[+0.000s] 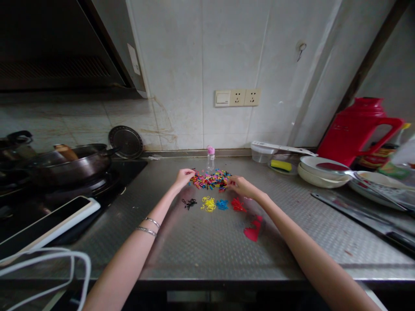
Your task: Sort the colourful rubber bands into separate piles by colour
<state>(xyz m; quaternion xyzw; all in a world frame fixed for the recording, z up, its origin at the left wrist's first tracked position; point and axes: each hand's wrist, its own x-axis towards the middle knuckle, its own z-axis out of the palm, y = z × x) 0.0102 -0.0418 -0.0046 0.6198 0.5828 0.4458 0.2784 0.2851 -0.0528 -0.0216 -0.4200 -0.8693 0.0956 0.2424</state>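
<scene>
A mixed heap of small coloured rubber bands (210,179) lies on the steel counter (207,242). My left hand (183,177) rests at the heap's left edge, fingers curled in a pinch. My right hand (238,185) touches the heap's right edge, fingers also pinched together. What either pinch holds is too small to see. In front of the heap lie sorted little piles: black (189,202), yellow (209,203), blue (222,204) and red (238,204). A small clear bottle with a pink cap (210,159) stands just behind the heap.
A wok (69,166) sits on the stove at left, a phone (48,224) and white cable (48,268) near the front left. Bowls and plates (324,170), a yellow sponge (281,165), a red thermos jug (356,129) and a knife (363,218) are at right.
</scene>
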